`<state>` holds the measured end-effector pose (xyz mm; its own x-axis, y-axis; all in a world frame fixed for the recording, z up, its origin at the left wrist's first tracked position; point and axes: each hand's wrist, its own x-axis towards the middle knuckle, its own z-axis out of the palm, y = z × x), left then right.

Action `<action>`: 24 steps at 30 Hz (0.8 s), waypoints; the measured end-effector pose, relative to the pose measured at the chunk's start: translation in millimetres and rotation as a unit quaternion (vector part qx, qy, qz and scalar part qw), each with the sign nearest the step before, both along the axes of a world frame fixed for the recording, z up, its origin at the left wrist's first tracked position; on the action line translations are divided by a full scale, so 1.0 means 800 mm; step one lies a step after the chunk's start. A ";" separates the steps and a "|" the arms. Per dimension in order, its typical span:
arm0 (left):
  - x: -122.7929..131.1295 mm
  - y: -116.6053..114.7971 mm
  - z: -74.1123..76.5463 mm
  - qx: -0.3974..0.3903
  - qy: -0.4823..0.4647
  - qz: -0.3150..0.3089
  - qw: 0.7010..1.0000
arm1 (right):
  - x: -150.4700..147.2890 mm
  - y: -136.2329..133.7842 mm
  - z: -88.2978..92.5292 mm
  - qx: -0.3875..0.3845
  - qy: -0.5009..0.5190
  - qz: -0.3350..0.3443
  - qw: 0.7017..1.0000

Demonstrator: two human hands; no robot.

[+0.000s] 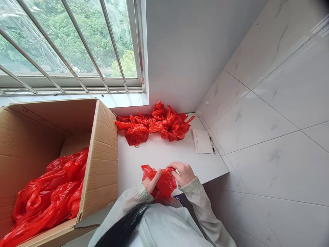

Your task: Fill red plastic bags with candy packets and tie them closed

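Observation:
Close to my body, above the front edge of the white table (128,164), I hold a red plastic bag (164,187) between both hands. My left hand (152,181) is wrapped around the bag's left part, thumb on top, with its other fingers mostly hidden by the film. At the upper right of the bag, my right hand (183,172) pinches its edge with bent fingers. Farther back against the wall lies a pile of red plastic bags (164,123), crumpled and knotted.
A large open cardboard box (104,154) stands on the left, with more red plastic bags (56,188) inside. Toward the table's right end lie a white notebook (202,141) and a pen (212,145). A barred window (77,48) and tiled wall (269,144) border the table.

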<state>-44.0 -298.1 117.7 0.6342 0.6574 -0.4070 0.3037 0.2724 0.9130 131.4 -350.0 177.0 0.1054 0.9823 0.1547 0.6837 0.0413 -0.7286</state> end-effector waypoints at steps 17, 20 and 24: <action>0.008 0.016 0.044 0.210 -0.031 -0.175 0.961 | 0.014 -0.017 -0.002 -0.051 0.269 0.071 0.959; 0.013 0.015 0.053 0.351 0.009 -0.199 0.915 | 0.005 0.001 -0.017 -0.062 0.335 0.102 0.935; 0.011 0.020 0.052 0.503 0.052 -0.182 0.844 | -0.004 0.008 -0.034 -0.098 0.346 0.083 0.929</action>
<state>-35.5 -282.4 159.6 0.8634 0.4731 0.1750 0.2922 -0.7519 0.5909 128.0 -343.8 150.1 -0.0427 0.9961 -0.0772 0.0444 -0.0753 -0.9962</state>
